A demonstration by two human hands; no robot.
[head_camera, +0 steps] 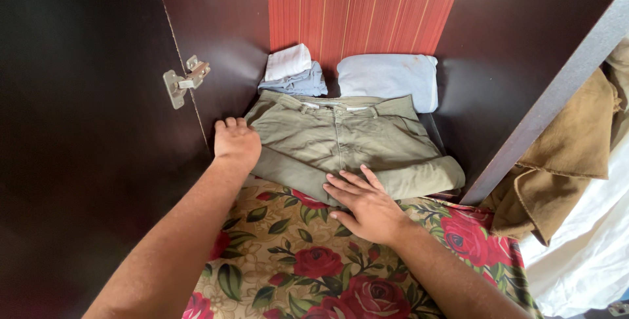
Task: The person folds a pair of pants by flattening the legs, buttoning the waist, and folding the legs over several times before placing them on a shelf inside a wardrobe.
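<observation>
Neither hand grasps anything: the left hand point(236, 142) has its fingers curled against the left edge of the folded olive trousers point(347, 145), and the right hand point(365, 204) lies flat and open on their front fold. These trousers sit on a rose-patterned cloth point(288, 253) inside a dark cupboard, before 2 small folded garments point(293, 71) and a pale blue bundle point(390, 78).
</observation>
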